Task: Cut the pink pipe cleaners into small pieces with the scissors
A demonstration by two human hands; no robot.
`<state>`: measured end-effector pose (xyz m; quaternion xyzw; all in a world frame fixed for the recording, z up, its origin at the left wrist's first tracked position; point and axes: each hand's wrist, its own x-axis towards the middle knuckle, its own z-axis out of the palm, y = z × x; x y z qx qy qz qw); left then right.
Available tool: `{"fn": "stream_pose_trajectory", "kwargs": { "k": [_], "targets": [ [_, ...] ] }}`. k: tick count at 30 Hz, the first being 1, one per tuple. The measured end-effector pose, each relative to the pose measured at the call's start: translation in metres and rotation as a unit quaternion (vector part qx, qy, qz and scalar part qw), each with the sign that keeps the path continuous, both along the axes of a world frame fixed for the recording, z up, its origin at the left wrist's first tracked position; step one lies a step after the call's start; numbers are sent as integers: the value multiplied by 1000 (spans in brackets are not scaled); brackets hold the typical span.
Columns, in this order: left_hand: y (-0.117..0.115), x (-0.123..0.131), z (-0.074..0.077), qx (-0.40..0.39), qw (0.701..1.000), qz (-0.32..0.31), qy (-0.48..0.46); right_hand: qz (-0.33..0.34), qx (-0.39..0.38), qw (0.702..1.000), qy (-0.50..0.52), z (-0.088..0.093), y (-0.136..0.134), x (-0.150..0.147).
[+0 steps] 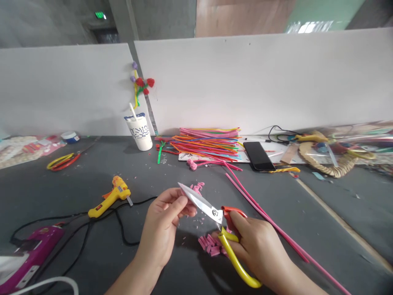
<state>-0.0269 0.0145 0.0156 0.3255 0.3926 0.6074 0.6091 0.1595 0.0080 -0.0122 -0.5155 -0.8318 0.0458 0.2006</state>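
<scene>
My right hand (260, 250) grips scissors (215, 217) with yellow and orange handles, the blades pointing up and left. My left hand (164, 223) pinches a small pink piece (184, 207) right at the blades, thumb and fingers closed on it. A little heap of short pink cut pieces (210, 245) lies on the dark table under the scissors. A curled pink bit (198, 187) rests just beyond the blade tips. Long pink pipe cleaners (264, 217) run diagonally past my right hand.
A yellow glue gun (110, 197) with a black cord lies at left, a magenta device (29, 256) at the near left corner. Further back: a white cup (139, 132), a stack of coloured pipe cleaners (208, 145), a black phone (258, 155), other scissors (63, 161), white partition boards.
</scene>
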Motion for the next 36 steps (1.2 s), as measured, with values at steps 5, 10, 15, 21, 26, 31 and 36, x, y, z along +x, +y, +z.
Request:
{"fn": "stream_pose_trajectory", "kwargs": {
  "k": [5, 10, 15, 21, 26, 31, 36],
  "targets": [
    [-3, 8, -2, -59, 989, -132, -22, -2, -241, 935, 261, 14, 1, -7],
    [-10, 21, -10, -102, 957, -270, -4, -24, -347, 839, 419, 22, 1, -10],
    [-12, 25, -11, -113, 944, -309, 28, 7, -401, 807, 434, 23, 3, -6],
    [-11, 25, -10, -96, 947, -299, 72, -10, -390, 814, 430, 24, 0, -8],
    [-12, 28, -14, -66, 955, -255, 138, -35, -371, 837, 400, 25, -1, -13],
    [-9, 26, -14, -82, 961, -223, 140, -36, -308, 889, 337, 19, 1, -7],
    [-2, 14, -7, -75, 988, -88, 101, -34, -220, 957, 188, 16, 2, -1]
  ]
}}
